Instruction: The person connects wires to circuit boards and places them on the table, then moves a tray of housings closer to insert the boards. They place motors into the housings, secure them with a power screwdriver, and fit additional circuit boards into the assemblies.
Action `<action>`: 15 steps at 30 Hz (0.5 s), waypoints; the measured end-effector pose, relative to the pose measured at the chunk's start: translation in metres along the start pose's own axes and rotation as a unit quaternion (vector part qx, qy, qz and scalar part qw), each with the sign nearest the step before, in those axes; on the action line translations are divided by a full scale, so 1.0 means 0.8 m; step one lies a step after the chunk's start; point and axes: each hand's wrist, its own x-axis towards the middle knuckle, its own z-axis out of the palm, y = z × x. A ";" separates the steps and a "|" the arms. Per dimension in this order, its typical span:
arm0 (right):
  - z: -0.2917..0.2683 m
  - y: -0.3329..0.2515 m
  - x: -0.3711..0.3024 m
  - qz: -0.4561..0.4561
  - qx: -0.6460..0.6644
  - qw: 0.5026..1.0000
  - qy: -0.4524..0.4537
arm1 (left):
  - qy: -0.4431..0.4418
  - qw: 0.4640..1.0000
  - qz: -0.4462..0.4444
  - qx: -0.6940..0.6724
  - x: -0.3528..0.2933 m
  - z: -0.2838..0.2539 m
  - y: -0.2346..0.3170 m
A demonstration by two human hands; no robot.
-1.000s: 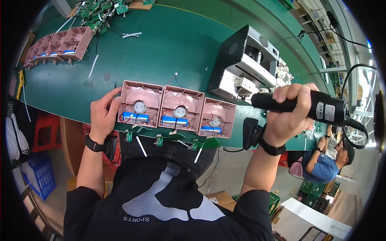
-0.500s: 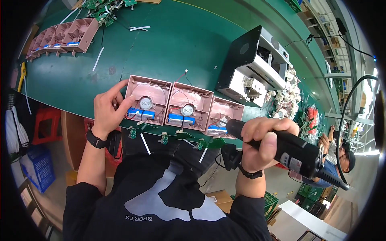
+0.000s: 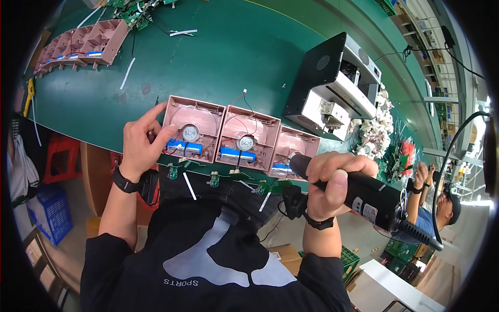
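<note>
Against the frame of one second ago, the corded electric screwdriver [image 3: 377, 200] has moved in from beside the feeder machine to the right-hand pink housing; its nose, formerly well to the right of that part, now lies over it. The thumb of the left hand [image 3: 141, 148] has shifted further over the near-end wall. The row of housings keeps its order.

Landmark: the middle pink housing [image 3: 266, 131]. The right-hand pink housing [image 3: 305, 143] stands immediately to its right, the left-hand pink housing [image 3: 212, 122] immediately to its left; the row runs left to right, its right end angled toward the person.

The right hand [image 3: 330, 182] is the nearer to the right-hand housing, being right of the landmark; its grip is clamped around the screwdriver body. The tool's long axis slants, nose toward the landmark, cord end away and toward the person. From the grip, the right-hand housing lies ahead and left. Whether the tip touches it cannot be determined.

The left hand, left of the landmark, has fingers outside the left-hand housing's end wall and thumb over it; pinch or mere contact, cannot tell.

Each housing carries a blue cylindrical cell [image 3: 237, 155] on the person's side. Green circuit boards [image 3: 214, 180] lie nearer the person than the landmark. The black-and-silver feeder machine [image 3: 306, 78] stands on the green surface [image 3: 218, 57], beyond the landmark and to its right.
</note>
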 end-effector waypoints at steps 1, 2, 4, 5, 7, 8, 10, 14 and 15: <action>0.001 0.001 0.001 -0.003 -0.002 1.000 0.002 | -0.001 1.000 0.002 0.000 0.000 0.000 0.000; 0.001 0.002 0.001 -0.008 -0.004 1.000 0.003 | -0.001 1.000 0.000 -0.007 0.000 0.001 0.000; 0.005 0.003 0.003 -0.007 -0.013 1.000 0.000 | 0.000 1.000 0.000 -0.020 0.001 0.003 -0.001; 0.007 0.003 0.004 -0.004 -0.021 1.000 -0.005 | 0.001 1.000 0.004 -0.021 0.000 0.003 -0.001; 0.007 -0.003 0.008 -0.007 -0.031 0.999 -0.010 | 0.002 1.000 -0.002 -0.013 -0.001 0.001 -0.002; 0.006 -0.011 0.014 -0.005 -0.013 1.000 -0.003 | 0.003 1.000 -0.006 -0.008 -0.001 0.002 -0.002; 0.004 -0.028 0.030 -0.001 0.026 1.000 0.004 | 0.011 1.000 -0.002 -0.012 0.000 0.003 -0.005; -0.020 -0.053 0.082 -0.067 0.023 0.994 0.077 | 0.010 1.000 -0.001 -0.021 -0.002 0.003 -0.002; -0.022 -0.051 0.094 -0.086 -0.013 0.990 0.114 | 0.009 1.000 -0.006 -0.020 -0.001 0.002 -0.001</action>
